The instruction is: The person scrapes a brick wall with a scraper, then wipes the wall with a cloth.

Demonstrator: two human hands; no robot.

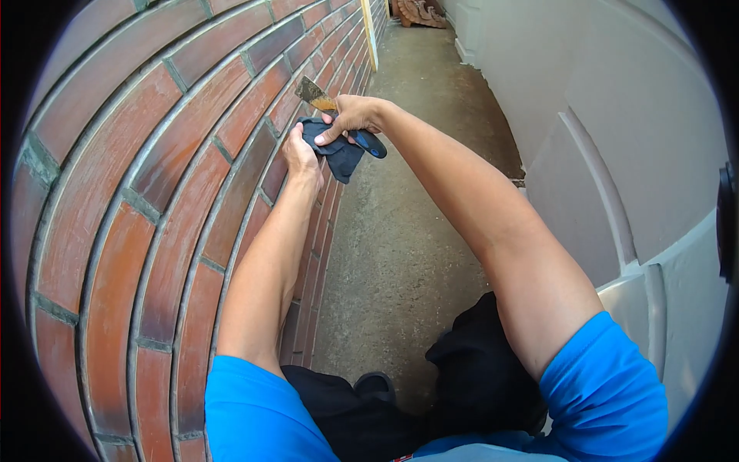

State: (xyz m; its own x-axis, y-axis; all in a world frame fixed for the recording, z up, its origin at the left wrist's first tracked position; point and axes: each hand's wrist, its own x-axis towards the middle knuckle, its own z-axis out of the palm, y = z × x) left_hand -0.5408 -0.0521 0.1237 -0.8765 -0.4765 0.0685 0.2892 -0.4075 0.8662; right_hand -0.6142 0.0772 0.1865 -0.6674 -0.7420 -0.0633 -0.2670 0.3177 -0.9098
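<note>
My right hand (350,115) grips a putty knife (317,96) with a blue-and-black handle; its stained metal blade points up and left toward the brick wall (154,169). My left hand (302,158) holds a dark blue cloth (339,158) just below the knife, and the cloth hangs down between both hands. The right thumb rests on the cloth. Both hands are close to the wall, at about its mid height.
The red brick wall with grey mortar joints runs along the left. A concrete path (416,231) stretches ahead, bounded on the right by a pale plastered wall (616,138). A pile of brownish objects (419,11) lies at the far end. My knees are near the ground.
</note>
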